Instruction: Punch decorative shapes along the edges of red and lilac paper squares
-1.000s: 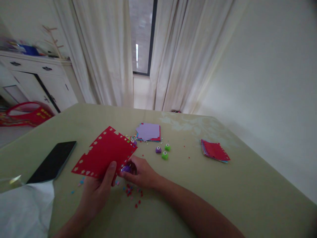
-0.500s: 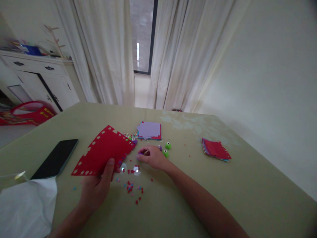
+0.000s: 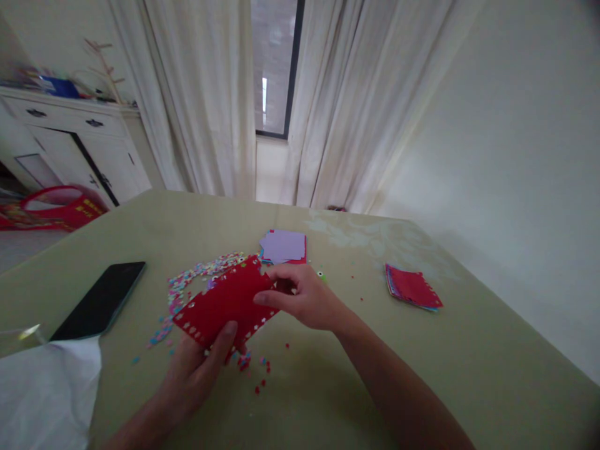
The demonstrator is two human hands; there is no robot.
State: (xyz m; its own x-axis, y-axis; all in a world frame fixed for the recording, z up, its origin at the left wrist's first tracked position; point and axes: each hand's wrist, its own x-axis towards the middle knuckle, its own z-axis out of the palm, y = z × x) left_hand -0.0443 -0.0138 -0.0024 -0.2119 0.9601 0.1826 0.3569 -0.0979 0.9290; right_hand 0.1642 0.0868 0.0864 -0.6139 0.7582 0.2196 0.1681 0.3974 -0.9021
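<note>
Red paper, pierced along its edges with small star- and flower-like holes, makes up the card (image 3: 229,303) that is held by both hands above the green tabletop (image 3: 356,394). By the left hand (image 3: 194,362) the near edge is clasped, the thumb laid over the upper face and the fingers tucked beneath. By the right hand (image 3: 307,297) the card's right-hand edge is pinched, the thumb pressed on top; whether anything else is kept under those curled fingers cannot be told, since they are hidden. The step in hand is judged to be a two-handed setting of the card at a workable angle. For the next move, a steady support from the left hand seems to be called for while the right-hand grip is adjusted, so that the perforated border is not bent or torn. Beyond the card, pastel paper bits (image 3: 206,269) are strewn in a curved band, and a purple piece (image 3: 210,284) is partly covered by its far edge. Red bits (image 3: 244,361) are scattered just below it. Behind the right hand a green piece (image 3: 321,275) is partly seen, and a lilac-topped stack (image 3: 284,245) is placed farther back.
</note>
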